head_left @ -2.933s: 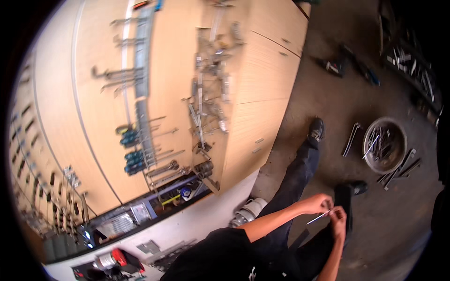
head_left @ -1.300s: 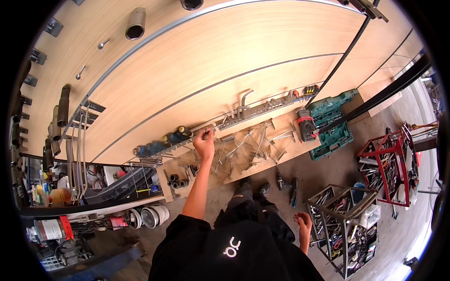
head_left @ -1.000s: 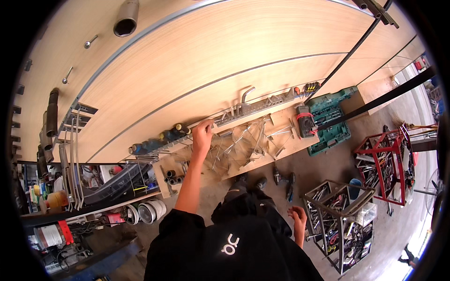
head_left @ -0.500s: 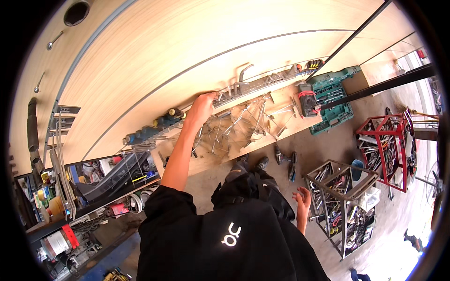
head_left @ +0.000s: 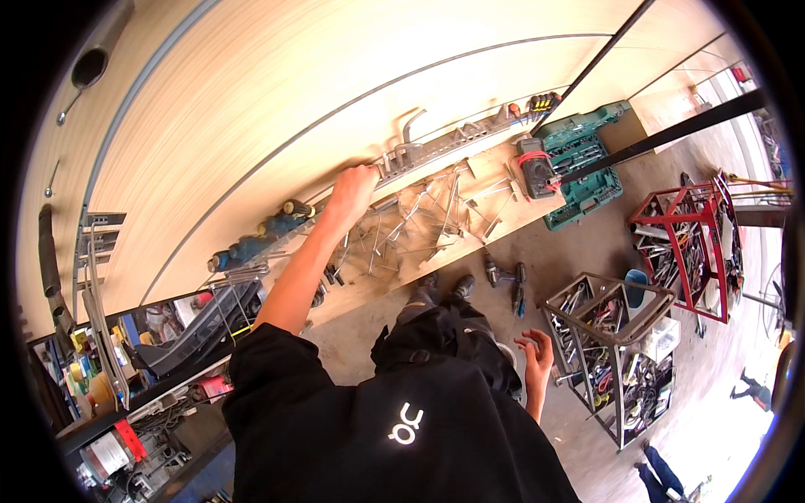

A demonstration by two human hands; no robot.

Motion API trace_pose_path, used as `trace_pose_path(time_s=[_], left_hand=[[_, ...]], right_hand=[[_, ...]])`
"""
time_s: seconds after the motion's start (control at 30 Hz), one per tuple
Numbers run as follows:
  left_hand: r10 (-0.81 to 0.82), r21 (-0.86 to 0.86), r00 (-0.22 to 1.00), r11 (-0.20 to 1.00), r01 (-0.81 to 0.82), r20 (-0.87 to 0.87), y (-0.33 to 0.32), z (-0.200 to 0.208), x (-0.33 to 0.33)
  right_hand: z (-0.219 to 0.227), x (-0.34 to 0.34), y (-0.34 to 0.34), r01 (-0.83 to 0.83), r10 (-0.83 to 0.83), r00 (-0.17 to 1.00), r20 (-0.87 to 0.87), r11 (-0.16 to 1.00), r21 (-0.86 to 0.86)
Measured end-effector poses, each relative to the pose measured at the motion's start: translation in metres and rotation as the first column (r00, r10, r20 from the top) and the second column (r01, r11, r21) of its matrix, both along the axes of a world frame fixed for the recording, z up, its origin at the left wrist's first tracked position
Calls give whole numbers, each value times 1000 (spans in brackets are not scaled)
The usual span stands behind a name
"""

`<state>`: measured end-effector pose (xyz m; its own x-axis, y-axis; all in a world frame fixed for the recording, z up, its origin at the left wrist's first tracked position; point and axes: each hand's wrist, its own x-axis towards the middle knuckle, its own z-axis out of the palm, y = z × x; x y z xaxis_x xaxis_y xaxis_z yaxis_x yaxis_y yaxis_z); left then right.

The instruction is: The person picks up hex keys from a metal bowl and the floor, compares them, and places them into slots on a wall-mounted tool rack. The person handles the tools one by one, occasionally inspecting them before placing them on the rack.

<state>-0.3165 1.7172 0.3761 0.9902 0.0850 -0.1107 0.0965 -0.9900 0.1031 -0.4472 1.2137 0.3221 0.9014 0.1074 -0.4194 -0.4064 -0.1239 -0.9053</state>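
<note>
My left hand (head_left: 355,188) is up at a perforated metal tool rack (head_left: 449,147) on the wooden panel. Its fingers are closed at the rack, and whatever they grip is hidden behind the hand. Bent metal bars, among them a large hex key (head_left: 408,127), stand in the rack beside it. Below lie many loose hex keys (head_left: 423,214) in a jumble on a wooden shelf (head_left: 356,303). Several screwdrivers (head_left: 272,229) with blue or yellowish handles sit to the left of my forearm. My right hand (head_left: 534,354) hangs at my side, bare, with its fingers loosely apart.
A red-leaded multimeter (head_left: 534,174) and an open green socket case (head_left: 583,172) lie at the shelf's right end. A cordless drill (head_left: 496,272) is on the floor. Metal tool carts (head_left: 612,335) and a red rack (head_left: 683,251) stand at right. Another person's legs (head_left: 658,474) show lower right.
My view has shifted slightly, so the scene sits a little lower left. My left hand stays at the rack; my right hand still hangs at my side.
</note>
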Motion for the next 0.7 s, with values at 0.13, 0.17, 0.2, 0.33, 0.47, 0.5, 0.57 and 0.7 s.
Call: trace_pose_path(time_s=[0.13,0.17,0.2,0.33,0.47,0.5,0.57,0.7], left_hand=[[58,-55,998,997,-60,-39,0,-3,-1],[82,-90,996,992,-86,-46,0,-4,0],[89,-108,995,990,-93,-38,0,-6,0],[104,-199,993,976,-90,61,-1,-14,-10],[153,-282,980,953,-114,124,-8,-14,-31],[181,-299,974,945,-134,133,-10,-14,-36],[235,-337,960,926,-173,150,-13,-15,-42],[291,-366,938,907,-208,187,-19,-13,-54]], right_hand=[[13,2,1,35,-36,999,33,999,22],[14,1,0,54,-54,998,29,998,26],[14,0,-1,70,-71,997,24,997,31],[8,-8,-5,111,-110,994,-17,992,54],[6,-9,-4,105,-104,994,-22,991,86],[4,-10,-4,100,-99,995,-17,991,88],[2,-10,-5,95,-95,995,-10,992,82],[-6,-17,-4,101,-100,995,-18,992,70]])
